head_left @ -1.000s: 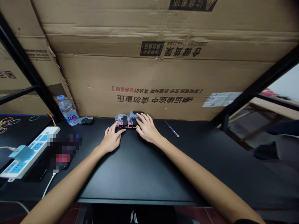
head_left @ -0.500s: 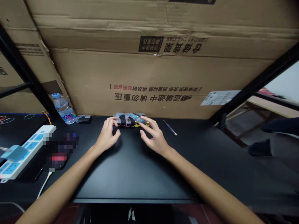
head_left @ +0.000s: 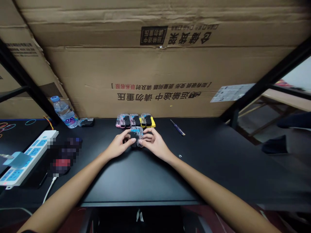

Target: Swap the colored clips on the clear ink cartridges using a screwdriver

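Observation:
Between my two hands is a small clear plastic case with a black part (head_left: 135,136), held above the dark tabletop. My left hand (head_left: 120,143) grips its left side, thumb across the black front. My right hand (head_left: 155,143) pinches the clear right side with thumb and fingers. Just behind it, a row of similar cases lies near the cardboard: two with pink parts, a pink case (head_left: 124,121) at the left and another pink case (head_left: 134,120) beside it, and a yellow one (head_left: 152,122) at the right.
A blue-handled screwdriver (head_left: 178,127) lies right of the row, and a small white piece (head_left: 180,156) nearer. At left are a water bottle (head_left: 64,111), another black-and-clear case (head_left: 86,122), a power strip (head_left: 28,158) and a blurred-out phone (head_left: 64,158). Cardboard (head_left: 97,71) walls the back.
My hands have come together and nearer to me, with one clear-and-black case taken from the row. My right hand's fingers have closed on it. The row behind is uncovered.

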Tool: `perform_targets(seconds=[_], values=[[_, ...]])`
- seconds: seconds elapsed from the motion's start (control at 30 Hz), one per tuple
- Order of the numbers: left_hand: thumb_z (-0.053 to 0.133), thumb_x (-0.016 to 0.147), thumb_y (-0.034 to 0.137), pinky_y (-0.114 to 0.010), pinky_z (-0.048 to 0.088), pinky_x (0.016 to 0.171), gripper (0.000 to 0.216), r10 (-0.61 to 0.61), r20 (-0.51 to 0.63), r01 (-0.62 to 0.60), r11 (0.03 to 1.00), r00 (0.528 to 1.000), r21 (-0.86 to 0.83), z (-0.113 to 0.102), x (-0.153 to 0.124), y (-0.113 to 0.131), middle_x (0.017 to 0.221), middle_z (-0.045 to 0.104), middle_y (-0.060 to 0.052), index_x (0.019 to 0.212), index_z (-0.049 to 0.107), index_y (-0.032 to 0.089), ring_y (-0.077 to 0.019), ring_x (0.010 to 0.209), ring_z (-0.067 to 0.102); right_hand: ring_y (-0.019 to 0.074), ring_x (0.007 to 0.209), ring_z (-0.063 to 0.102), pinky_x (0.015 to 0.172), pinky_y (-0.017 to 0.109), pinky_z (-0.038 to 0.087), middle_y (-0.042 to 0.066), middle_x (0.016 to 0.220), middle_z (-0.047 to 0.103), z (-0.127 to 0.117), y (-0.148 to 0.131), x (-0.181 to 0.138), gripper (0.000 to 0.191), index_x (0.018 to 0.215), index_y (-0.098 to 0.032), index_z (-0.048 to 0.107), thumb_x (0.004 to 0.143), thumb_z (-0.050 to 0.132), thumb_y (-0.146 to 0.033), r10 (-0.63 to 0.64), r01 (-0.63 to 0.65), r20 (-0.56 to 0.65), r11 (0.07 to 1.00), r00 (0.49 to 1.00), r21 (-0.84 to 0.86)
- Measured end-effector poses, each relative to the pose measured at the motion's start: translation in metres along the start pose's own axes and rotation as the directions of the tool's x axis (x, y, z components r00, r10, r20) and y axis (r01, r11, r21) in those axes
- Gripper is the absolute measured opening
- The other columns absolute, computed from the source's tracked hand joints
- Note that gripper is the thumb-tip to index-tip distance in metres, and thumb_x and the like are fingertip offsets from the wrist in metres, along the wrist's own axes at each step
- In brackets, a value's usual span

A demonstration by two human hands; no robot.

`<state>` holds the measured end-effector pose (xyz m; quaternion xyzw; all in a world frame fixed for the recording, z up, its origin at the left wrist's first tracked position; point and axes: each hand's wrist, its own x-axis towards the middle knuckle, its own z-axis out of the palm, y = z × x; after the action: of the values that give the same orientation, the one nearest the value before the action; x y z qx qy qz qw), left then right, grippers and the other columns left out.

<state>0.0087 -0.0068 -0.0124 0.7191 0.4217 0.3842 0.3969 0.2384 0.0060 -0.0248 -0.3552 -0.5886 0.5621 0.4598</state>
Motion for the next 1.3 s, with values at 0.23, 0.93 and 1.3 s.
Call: perform_targets(seconds=[0.23,0.93,1.3], values=[[0.059,0.102,0.055,-0.03,0.05,0.083,0.054,-0.028,-0.099,0.025,0.999,0.995,-0.033,-0.01,0.002,0.003,0.086,0.072,-0.001,0.141,0.06,0.019,-0.0187,0.083,0.067,0.0182,0.07,0.073,0.07,0.036,0.064,-0.001,0.084,0.075,-0.01,-0.014,0.004,0.046,0.115,-0.025,0.059,0.084,0.084,-0.048,-0.016,0.016,-0.054,1.0,0.998,-0.015],[0.076,0.092,0.052,-0.034,0.056,0.083,0.049,-0.051,0.25,0.07,0.995,0.967,-0.07,-0.005,-0.004,0.012,0.108,0.079,-0.006,0.129,0.07,0.02,-0.0215,0.089,0.072,0.0192,0.077,0.069,0.075,0.036,0.061,0.004,0.097,0.077,-0.004,-0.017,-0.001,0.041,0.125,-0.024,0.075,0.095,0.072,-0.051,-0.045,0.072,0.124,0.972,0.991,-0.222],[0.086,0.078,0.032,-0.035,0.055,0.09,0.036,0.0,0.223,0.023,0.995,0.975,-0.101,-0.021,-0.004,0.004,0.11,0.079,-0.009,0.095,0.057,0.019,-0.0205,0.095,0.073,0.0431,0.136,0.054,0.114,0.062,0.043,0.02,0.146,0.062,-0.13,-0.005,0.023,0.061,0.151,-0.023,0.059,0.099,0.057,-0.054,-0.316,-0.051,-0.196,0.414,0.928,-0.909]])
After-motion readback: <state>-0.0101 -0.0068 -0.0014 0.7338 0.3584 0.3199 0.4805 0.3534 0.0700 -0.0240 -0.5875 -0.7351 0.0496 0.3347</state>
